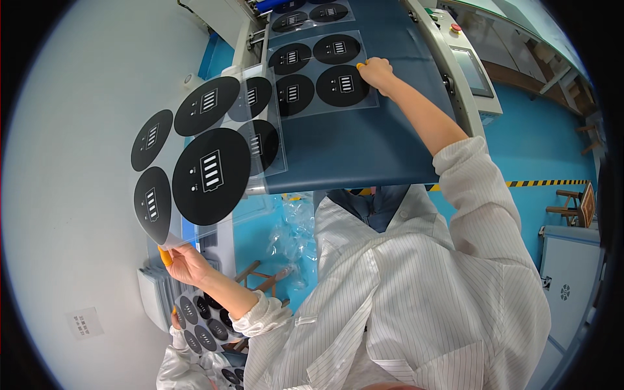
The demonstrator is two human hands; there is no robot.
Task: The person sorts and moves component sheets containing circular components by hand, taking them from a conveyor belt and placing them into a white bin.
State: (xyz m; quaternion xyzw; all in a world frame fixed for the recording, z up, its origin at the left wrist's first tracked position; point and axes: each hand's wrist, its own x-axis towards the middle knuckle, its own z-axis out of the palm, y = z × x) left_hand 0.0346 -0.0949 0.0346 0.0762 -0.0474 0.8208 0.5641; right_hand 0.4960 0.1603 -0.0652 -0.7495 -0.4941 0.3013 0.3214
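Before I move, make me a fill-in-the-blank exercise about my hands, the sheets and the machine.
1. Your left hand holds up a raised sheet with round discs coloured ____.
2. Your right hand is at the edge of a flat sheet bearing exactly ____ discs.
3. The screen stands on the belt's ____ side.
4. The button above the screen is coloured ____.

Missing words: black, four, right, red.

Black discs [211, 177] bearing white battery symbols [210, 170] mark the transparent sheet [177, 144]. The conveyor belt [364, 149] is dark blue; the floor [530, 146], turquoise, is crossed by black-and-yellow striped tape [546, 184]. Thin dark pinstripes run down the white smock [422, 279] (the finger cots [165, 257], by contrast, are plain orange-yellow).
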